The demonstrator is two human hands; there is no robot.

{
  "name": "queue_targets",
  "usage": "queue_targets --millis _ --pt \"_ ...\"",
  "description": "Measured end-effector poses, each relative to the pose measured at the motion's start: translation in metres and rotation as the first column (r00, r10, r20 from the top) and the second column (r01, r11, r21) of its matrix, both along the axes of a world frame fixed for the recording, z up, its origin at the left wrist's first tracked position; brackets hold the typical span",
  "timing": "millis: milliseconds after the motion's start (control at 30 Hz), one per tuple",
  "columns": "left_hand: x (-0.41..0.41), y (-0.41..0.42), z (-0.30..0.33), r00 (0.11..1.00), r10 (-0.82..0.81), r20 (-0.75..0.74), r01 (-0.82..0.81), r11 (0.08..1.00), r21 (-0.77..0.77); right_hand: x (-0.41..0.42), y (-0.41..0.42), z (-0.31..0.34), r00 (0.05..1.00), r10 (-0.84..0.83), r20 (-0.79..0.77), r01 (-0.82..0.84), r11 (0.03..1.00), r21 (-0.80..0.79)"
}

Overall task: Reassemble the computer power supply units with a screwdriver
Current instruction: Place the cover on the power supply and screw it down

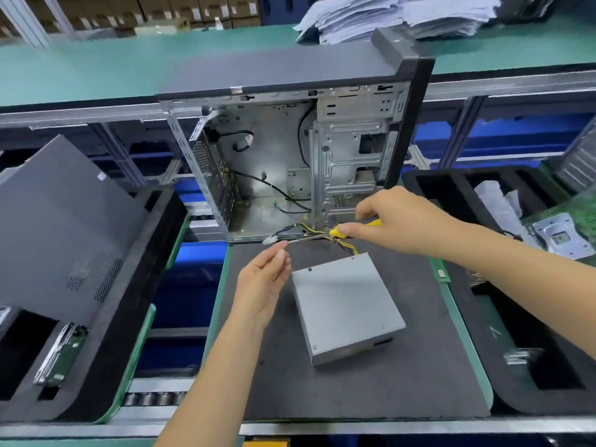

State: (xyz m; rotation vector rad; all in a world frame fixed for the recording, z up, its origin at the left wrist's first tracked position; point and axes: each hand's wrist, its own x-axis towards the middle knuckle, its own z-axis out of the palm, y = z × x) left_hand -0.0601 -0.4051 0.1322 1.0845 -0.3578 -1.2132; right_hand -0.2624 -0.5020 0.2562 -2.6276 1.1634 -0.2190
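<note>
Power supply (346,306) lies before the open case (290,162).

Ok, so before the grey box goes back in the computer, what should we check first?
1. Power supply lies flat on the dark mat, outside the case: ok.
2. Case side is open, with room inside at the top left: ok.
3. Right hand holds the yellow screwdriver: ok.
4. Left hand fingers at the screwdriver's metal tip; whether a screw sits there: cannot tell.
5. Cable bundle trails across the case's lower edge, in the way: not ok.
</note>
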Motion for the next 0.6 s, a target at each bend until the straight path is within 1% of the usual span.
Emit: queue_targets --millis 100,200,367,600 --pt "-0.027 -0.022 0.006 1.000 -0.019 -0.014 0.019 1.000 -0.001 -0.024 -0.010 0.002 0.998 -0.030 0.049 0.029 0.999 0.026" --pt "-0.045 -0.038 0.006 0.999 -0.023 -0.028 0.023 1.000 -0.014 -0.046 -0.020 0.003 0.998 -0.048 0.035 0.046 0.998 0.041" --pt "-0.063 -0.059 0.003 0.992 -0.087 0.094 0.090 0.995 -0.034 -0.074 -0.041 0.007 0.998 -0.067 0.014 0.066 0.997 0.050" --pt "-0.077 -0.075 0.007 0.983 -0.105 0.153 0.120 0.989 -0.086 -0.084 -0.054 0.013 0.999 -0.051 0.007 0.051 0.997 0.050"
